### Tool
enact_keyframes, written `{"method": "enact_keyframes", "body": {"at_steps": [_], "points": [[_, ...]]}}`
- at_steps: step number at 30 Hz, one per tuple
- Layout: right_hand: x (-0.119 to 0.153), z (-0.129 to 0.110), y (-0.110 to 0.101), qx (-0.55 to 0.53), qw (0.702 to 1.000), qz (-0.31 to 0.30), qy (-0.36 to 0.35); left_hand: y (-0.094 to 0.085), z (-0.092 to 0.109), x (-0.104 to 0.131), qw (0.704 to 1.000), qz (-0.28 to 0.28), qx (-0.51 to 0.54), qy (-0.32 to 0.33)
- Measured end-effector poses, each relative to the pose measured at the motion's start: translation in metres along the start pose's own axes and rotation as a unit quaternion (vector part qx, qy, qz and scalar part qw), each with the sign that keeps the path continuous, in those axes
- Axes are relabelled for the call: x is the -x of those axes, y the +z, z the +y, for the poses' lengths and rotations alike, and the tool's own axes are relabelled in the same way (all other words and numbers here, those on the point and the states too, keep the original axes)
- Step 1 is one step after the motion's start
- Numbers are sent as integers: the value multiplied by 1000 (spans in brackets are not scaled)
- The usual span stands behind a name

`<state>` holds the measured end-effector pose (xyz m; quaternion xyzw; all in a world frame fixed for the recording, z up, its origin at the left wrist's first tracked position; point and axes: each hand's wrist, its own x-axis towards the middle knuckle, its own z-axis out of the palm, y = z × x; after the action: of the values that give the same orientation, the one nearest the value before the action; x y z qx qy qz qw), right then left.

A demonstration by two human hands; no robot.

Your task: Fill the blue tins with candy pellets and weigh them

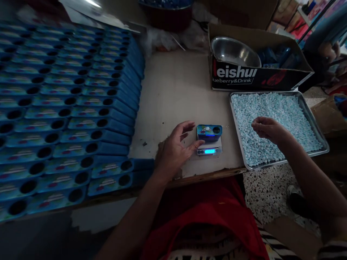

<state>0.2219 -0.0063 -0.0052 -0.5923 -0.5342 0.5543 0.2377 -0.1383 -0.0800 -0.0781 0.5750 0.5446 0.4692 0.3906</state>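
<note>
A small blue box (209, 136) with a dark round hole in its top stands on a small digital scale (217, 150), whose display glows blue. My left hand (180, 144) is open around the left side of the box, thumb near the scale's front and fingers apart. My right hand (267, 130) hovers over a metal tray (323, 139) filled with small pale blue and white pellets (284, 115). Its fingertips are pinched together; whatever they hold, if anything, is hidden.
Rows of similar blue boxes (103, 112) with holes in their tops cover the left of the table (173, 86). A black cardboard carton (260, 77) at the back right holds a metal bowl (235, 50) and blue packs (282, 56). A dark red tub (166, 16) stands behind.
</note>
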Motion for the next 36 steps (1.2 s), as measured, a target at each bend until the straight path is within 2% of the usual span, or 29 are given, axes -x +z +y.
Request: {"method": "enact_keyframes", "body": {"at_steps": [2,5,8,11,13,17,19,23,27,31,33,36], "points": [[-2,-22,22,-84,994,-62,16,-4,-3,4,999,6,31,-26],[-8,-56,54,-112,988,-103,32,-11,-9,11,995,11,68,-67],[-14,-81,77,-57,987,-142,47,-17,-13,18,991,19,95,-95],[-15,-93,89,58,983,-173,9,-20,-16,22,988,19,113,-106],[-13,-96,95,169,971,-162,-49,-21,-18,22,987,12,119,-108],[-4,-99,106,355,917,-102,-150,-19,-22,21,986,6,124,-110],[-1,-101,111,389,902,-90,-166,-18,-24,22,986,7,124,-110],[1,-102,114,410,891,-86,-174,-19,-27,25,985,13,124,-116],[-3,-99,114,406,897,-73,-162,-18,-27,26,983,6,136,-126],[-8,-95,115,369,914,-72,-151,-16,-27,26,983,-4,139,-123],[-9,-94,111,315,935,-73,-147,-16,-29,25,983,0,136,-122],[-8,-90,96,149,981,-47,-116,-17,-33,25,984,8,129,-119]]}}
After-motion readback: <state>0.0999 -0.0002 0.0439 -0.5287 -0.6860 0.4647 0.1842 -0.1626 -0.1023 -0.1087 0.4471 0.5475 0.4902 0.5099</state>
